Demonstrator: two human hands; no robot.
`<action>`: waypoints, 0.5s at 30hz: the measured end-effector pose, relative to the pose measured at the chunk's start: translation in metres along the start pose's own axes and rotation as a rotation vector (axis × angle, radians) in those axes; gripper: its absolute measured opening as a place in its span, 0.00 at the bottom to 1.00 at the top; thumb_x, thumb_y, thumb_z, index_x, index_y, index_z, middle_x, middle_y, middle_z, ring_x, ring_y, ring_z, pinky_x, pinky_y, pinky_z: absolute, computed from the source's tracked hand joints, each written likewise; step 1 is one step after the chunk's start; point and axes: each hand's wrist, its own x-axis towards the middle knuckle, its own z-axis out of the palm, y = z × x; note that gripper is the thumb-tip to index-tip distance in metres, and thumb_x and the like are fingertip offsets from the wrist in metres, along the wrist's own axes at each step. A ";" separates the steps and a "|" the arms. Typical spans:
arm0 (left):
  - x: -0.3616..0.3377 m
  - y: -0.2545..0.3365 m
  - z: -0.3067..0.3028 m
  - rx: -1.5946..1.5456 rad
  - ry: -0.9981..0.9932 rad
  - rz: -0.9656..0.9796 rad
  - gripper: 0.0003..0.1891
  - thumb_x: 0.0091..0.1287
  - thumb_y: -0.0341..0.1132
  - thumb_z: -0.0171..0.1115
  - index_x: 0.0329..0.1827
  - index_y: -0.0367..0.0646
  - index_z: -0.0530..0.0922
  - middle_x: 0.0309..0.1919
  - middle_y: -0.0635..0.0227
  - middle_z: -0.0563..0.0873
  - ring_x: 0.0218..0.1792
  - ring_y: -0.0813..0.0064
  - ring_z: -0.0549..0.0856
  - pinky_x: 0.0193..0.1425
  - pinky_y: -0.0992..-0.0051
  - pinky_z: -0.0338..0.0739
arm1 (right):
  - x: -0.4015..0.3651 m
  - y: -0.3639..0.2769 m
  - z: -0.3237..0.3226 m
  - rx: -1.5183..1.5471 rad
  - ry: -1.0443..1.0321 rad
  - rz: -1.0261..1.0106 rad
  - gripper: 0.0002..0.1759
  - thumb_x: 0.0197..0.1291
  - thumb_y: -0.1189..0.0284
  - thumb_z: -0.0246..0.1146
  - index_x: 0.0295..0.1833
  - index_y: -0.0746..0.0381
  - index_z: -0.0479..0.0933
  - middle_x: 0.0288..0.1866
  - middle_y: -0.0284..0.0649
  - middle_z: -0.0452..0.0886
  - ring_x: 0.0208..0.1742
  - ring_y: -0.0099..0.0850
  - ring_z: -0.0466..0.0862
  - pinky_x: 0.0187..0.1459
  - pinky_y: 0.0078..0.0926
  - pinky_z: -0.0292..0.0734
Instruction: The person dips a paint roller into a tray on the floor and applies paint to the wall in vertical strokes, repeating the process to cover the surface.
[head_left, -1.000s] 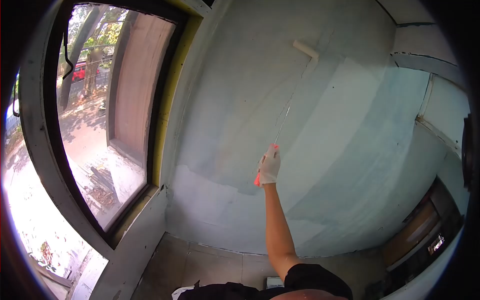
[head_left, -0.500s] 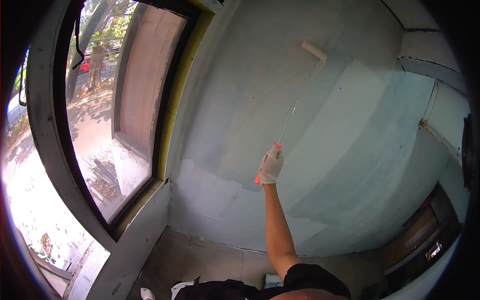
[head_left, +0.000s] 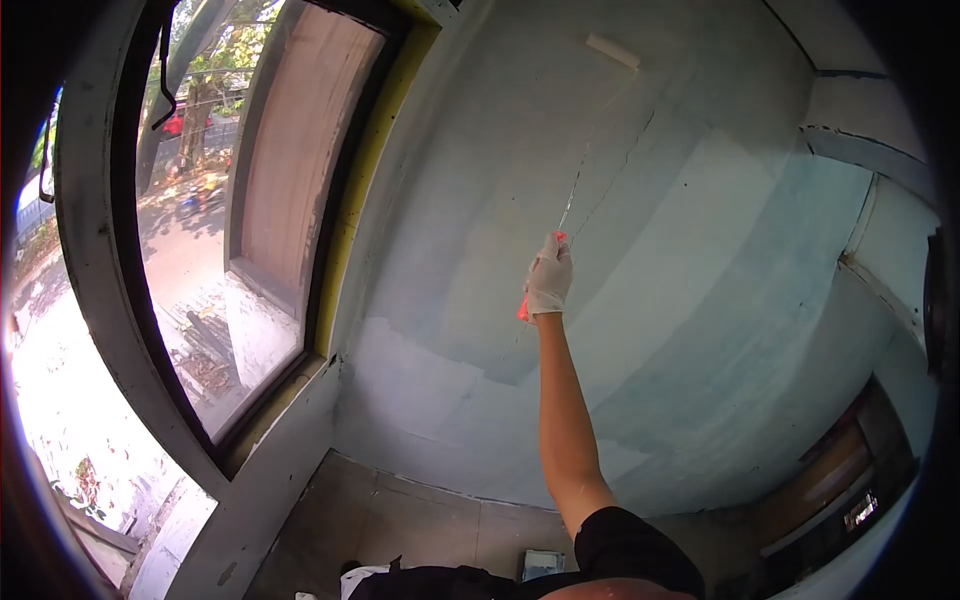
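My right hand, in a pale glove, is closed around the red handle of a paint roller. The thin metal rod runs upward from the fist. At its far end the pale roller head lies against the upper part of the blue-grey wall. Lighter and darker patches show on that wall, and a thin cracked line runs beside the rod. I cannot make out my left hand.
An open window with a yellow-edged frame stands at the left, with trees and ground outside. On the floor near my body is a tray-like container. Dark wooden furniture is at the lower right.
My right hand has moved up with the roller, and the roller head sits higher and slightly further left on the wall. More of the floor container shows.
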 end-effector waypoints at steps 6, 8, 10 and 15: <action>-0.007 0.005 0.006 -0.124 -0.015 -0.038 0.17 0.75 0.37 0.43 0.52 0.40 0.80 0.51 0.60 0.84 0.52 0.67 0.80 0.53 0.67 0.76 | -0.031 0.033 -0.016 -0.195 0.050 0.027 0.21 0.70 0.52 0.50 0.42 0.61 0.72 0.28 0.32 0.70 0.30 0.23 0.68 0.35 0.26 0.67; -0.011 0.005 0.011 -0.290 0.016 -0.090 0.17 0.75 0.37 0.43 0.52 0.39 0.80 0.50 0.60 0.84 0.52 0.67 0.80 0.53 0.67 0.76 | -0.028 0.039 -0.022 -0.238 0.066 -0.018 0.21 0.70 0.53 0.50 0.42 0.62 0.72 0.28 0.32 0.69 0.30 0.23 0.68 0.35 0.27 0.67; -0.009 0.006 0.004 -0.957 0.257 -0.198 0.18 0.75 0.38 0.42 0.51 0.39 0.81 0.49 0.57 0.84 0.52 0.67 0.80 0.54 0.68 0.76 | -0.023 0.006 -0.016 -0.180 0.053 0.052 0.20 0.71 0.54 0.50 0.40 0.61 0.72 0.25 0.29 0.65 0.24 0.20 0.64 0.29 0.25 0.63; 0.002 0.014 -0.016 -0.815 0.202 -0.204 0.17 0.74 0.38 0.44 0.50 0.39 0.81 0.48 0.56 0.84 0.51 0.65 0.81 0.53 0.67 0.76 | -0.030 -0.015 -0.014 -0.120 0.016 0.080 0.21 0.70 0.52 0.50 0.35 0.59 0.67 0.22 0.27 0.62 0.20 0.18 0.62 0.21 0.25 0.59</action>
